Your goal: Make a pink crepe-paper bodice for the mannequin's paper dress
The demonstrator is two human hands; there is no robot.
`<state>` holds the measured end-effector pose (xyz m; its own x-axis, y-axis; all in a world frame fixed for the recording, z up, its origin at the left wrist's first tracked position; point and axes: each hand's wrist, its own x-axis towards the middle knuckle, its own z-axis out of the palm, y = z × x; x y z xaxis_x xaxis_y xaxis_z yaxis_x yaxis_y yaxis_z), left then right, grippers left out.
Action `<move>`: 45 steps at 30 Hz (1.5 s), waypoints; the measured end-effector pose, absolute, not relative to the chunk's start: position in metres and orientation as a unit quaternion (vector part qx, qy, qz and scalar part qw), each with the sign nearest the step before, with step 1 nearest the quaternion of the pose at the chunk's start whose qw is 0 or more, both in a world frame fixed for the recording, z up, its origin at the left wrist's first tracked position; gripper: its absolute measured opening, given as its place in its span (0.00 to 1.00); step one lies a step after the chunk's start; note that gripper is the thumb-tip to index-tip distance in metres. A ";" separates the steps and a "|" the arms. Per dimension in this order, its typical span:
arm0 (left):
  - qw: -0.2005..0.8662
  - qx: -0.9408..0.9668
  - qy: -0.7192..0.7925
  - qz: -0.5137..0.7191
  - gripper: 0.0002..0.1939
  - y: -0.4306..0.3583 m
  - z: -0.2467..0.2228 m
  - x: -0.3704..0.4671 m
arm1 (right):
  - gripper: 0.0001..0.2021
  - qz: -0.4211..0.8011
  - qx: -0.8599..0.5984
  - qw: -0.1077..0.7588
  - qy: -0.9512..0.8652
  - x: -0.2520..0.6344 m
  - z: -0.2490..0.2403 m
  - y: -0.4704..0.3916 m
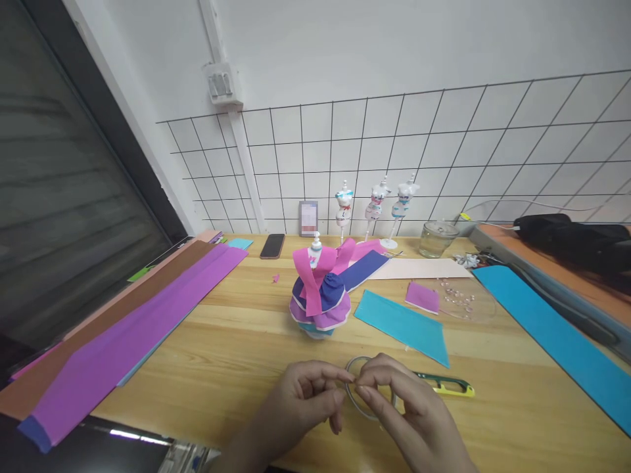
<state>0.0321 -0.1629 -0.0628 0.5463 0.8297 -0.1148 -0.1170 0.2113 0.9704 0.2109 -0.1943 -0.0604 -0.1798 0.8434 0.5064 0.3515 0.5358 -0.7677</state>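
Low over the front of the table, my right hand pinches thumb against index finger; what lies between them is too small to make out. My left hand meets it with the index finger stretched out, its tip at the right fingertips, the thumb apart below and the other fingers loosely curled. Under both hands lies a ring-shaped roll of tape, partly covered. Beyond them stands a mini dress form wearing a layered dress in pink, dark blue, purple and light blue. Yellow-and-green thread snips lie by the right hand.
Blue crepe paper, a purple piece and clear beads lie to the right. Long purple paper covers the left side. Three white dress forms, a phone and a glass of liquid stand or lie behind.
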 end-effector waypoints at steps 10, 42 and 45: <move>0.602 0.551 0.465 0.343 0.19 -0.143 -0.049 0.007 | 0.09 0.387 -0.418 0.516 -0.639 0.220 -0.042 -0.195; 0.423 0.671 0.318 0.520 0.28 -0.046 -0.033 0.015 | 0.08 0.378 -0.397 0.514 -0.659 0.202 -0.018 -0.101; 0.429 0.666 0.313 0.524 0.27 -0.045 -0.035 0.017 | 0.08 0.353 -0.396 0.517 -0.672 0.198 -0.016 -0.100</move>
